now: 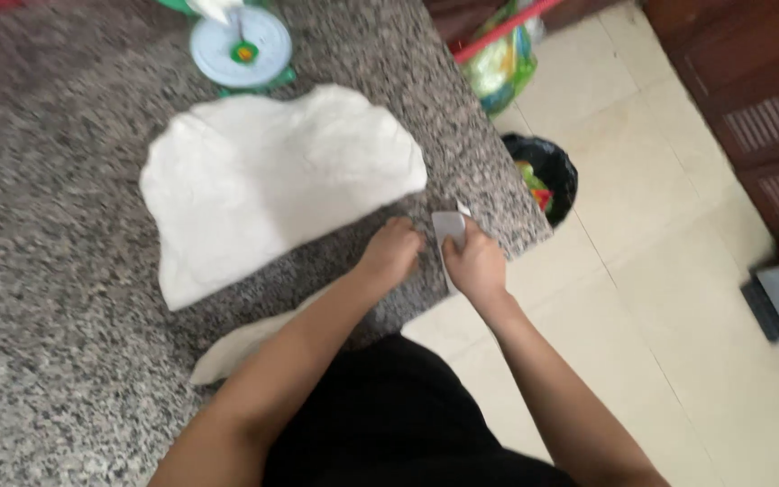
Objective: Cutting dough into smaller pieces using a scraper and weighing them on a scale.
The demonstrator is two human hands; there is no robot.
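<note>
White dough (263, 180) beside green scale (242, 47)

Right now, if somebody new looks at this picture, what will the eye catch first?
First comes the big flat sheet of white dough, spread over the middle of the speckled stone counter. Next are the two hands at the counter's near edge: the right hand grips a pale flat scraper, and the left hand rests closed beside it. Beyond the dough stands a round kitchen scale; a black bin sits on the tiled floor.
</note>
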